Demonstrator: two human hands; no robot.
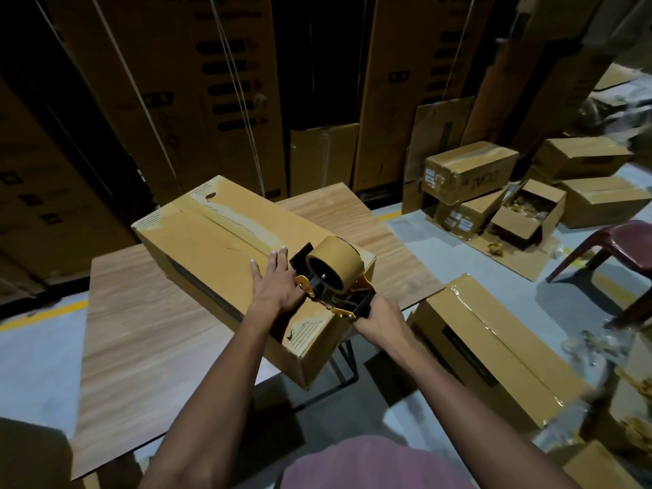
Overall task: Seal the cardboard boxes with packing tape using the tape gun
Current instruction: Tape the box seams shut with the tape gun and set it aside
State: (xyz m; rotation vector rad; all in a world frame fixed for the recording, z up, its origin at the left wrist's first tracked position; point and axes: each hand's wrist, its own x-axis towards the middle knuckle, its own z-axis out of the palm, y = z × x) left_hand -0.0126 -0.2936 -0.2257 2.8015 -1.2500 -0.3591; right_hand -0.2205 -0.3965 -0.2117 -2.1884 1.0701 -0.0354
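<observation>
Pink shirt [370, 464], wood-grain table [141, 330], stacked cartons [158, 82] behind.

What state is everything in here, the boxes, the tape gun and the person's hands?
Box on table: flaps closed, old torn tape along the seam.
Tape gun: resting on the box's near end, roll loaded.
Left hand: flat on the box top, fingers straight.
Right hand: grips the gun's handle.
Box on floor: closed, glossy tape on top.
Small box: open, flaps up.

Both bare arms reaching forward, left hand [278, 284] flat with fingers straight; right hand [379, 321] fisted, fingers curled
</observation>
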